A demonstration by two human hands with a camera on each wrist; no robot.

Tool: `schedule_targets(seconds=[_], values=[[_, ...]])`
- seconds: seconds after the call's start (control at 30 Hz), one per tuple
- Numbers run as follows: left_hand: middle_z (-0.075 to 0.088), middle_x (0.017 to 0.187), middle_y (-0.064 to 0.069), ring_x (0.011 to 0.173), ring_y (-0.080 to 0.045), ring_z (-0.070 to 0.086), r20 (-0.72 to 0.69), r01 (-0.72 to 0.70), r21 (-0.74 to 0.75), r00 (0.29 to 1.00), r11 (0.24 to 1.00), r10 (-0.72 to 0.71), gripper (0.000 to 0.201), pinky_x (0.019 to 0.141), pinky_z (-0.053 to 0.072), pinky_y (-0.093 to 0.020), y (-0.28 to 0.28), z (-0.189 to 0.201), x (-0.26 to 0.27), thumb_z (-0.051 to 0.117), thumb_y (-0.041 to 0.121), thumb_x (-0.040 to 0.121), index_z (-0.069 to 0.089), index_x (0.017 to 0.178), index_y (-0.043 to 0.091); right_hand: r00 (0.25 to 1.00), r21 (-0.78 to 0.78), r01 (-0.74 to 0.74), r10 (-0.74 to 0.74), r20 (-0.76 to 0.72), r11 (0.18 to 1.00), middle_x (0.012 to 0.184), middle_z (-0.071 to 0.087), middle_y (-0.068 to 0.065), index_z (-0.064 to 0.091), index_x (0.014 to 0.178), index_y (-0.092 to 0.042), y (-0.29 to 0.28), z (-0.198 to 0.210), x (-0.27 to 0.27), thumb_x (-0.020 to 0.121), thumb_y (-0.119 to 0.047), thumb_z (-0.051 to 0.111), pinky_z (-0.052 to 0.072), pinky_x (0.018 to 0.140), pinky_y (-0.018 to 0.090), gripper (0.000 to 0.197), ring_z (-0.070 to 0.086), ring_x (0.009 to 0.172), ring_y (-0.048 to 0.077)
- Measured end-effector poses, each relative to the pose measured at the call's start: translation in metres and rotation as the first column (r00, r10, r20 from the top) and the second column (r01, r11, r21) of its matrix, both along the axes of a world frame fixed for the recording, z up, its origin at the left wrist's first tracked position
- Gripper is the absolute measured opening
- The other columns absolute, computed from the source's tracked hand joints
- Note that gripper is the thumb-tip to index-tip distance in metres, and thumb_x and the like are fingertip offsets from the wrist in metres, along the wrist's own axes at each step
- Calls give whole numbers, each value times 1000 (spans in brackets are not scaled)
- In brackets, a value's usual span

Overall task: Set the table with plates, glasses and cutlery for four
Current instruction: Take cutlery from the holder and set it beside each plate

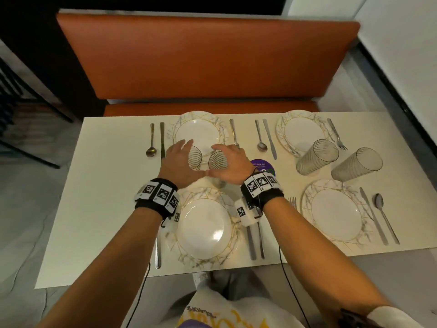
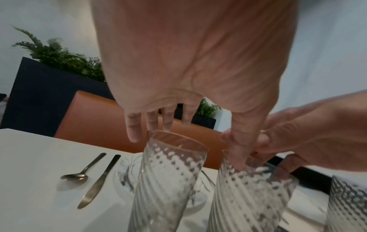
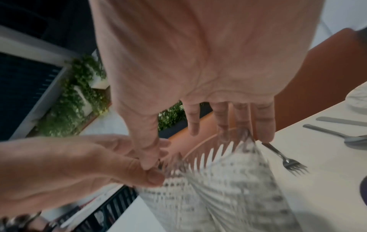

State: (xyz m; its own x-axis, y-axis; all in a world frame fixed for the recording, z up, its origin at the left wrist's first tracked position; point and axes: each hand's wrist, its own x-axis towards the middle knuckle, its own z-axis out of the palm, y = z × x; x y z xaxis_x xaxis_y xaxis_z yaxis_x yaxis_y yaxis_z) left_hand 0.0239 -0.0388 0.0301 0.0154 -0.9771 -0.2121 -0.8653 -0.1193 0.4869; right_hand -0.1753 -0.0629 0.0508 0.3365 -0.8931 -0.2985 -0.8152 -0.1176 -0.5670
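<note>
1. Nearest the head camera, two bare forearms with black-and-white patterned wristbands are seen reaching forward over a white round plate with gold veining [image 1: 203, 229], taken below as the landmark.
2. Just beyond that plate, two clear ribbed tumblers stand upright, long axes vertical, mouths up: one [image 1: 195, 157] under the left hand [image 1: 177, 163], the other [image 1: 218, 160] under the right hand [image 1: 233, 163].
3. Fingers of both hands are spread and loosely extended over the rims. Thumbs meet between the tumblers and seem to touch the right one's rim. No firm hold is seen; whether either tumbler is truly gripped cannot be told.
4. Three more matching plates are laid: one beyond the tumblers, two to the landmark's right, each flanked by steel cutlery.
5. Further right of the landmark, two more ribbed tumblers [image 1: 318, 156] [image 1: 357, 164] stand between the right-hand plates; their apparent lean is probably lens distortion.
6. Risk, as a judgement: the paired tumblers stand close together, so a careless grasp could knock them together or topple one onto a plate, chipping it.
</note>
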Motion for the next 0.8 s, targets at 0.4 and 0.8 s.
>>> schedule_targets(seconds=[0.4, 0.8], values=[[38, 160, -7, 145, -33, 35, -90, -156, -54, 985, 986, 150, 82, 113, 41, -51, 11, -2, 30, 82, 15, 85, 40, 155, 9, 996, 38, 57, -54, -65, 998, 134, 48, 9, 50, 138, -32, 12, -9, -27, 73, -38, 83, 45, 103, 45, 73, 45, 126, 35], [38, 158, -9, 144, -37, 36, -63, -197, -24, 979, 980, 195, 85, 114, 41, -55, 12, 1, 41, 84, 17, 82, 40, 154, 12, 992, 7, 89, -88, -95, 996, 131, 47, 11, 45, 140, -28, 20, -12, -36, 75, -36, 81, 42, 98, 41, 75, 45, 122, 36]])
